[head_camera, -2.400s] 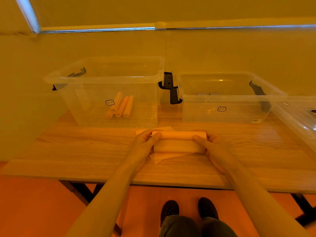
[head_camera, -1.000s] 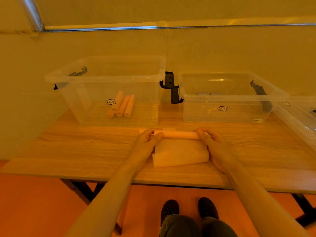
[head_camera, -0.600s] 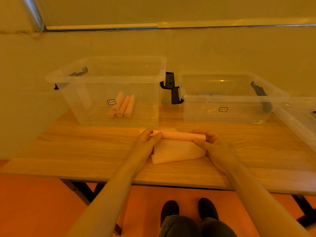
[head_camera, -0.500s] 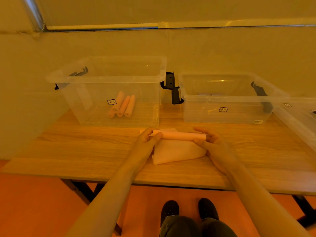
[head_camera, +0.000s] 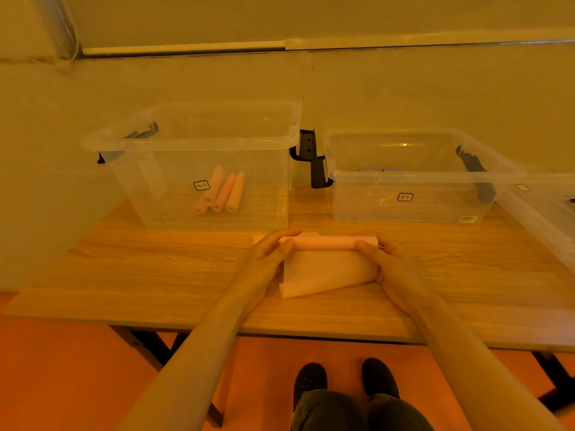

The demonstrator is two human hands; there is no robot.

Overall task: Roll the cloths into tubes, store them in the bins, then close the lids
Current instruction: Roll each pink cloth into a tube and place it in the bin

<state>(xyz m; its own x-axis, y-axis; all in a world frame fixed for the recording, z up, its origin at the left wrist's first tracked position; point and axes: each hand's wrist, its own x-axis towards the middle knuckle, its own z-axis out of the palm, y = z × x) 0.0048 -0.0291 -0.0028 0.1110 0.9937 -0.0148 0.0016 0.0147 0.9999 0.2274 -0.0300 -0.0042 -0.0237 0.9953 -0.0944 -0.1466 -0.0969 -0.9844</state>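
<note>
The cloth [head_camera: 326, 272] lies on the counter [head_camera: 155, 275] in front of the two clear bins, its far edge wound into a tube while the loose near part lies flat. The left hand [head_camera: 267, 256] and right hand [head_camera: 382, 259] each pinch one end of the tube, fingers [head_camera: 362, 245] curled on it, likely so it winds evenly (three finished rolls [head_camera: 222, 192] sit in the left bin [head_camera: 199, 141])

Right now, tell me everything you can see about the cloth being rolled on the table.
The cloth is pale, thin fabric, partly rolled: its far edge is a tight tube lying crosswise, the rest a flat flap toward the person on the wooden table. The left hand and right hand pinch the tube's ends.
</note>
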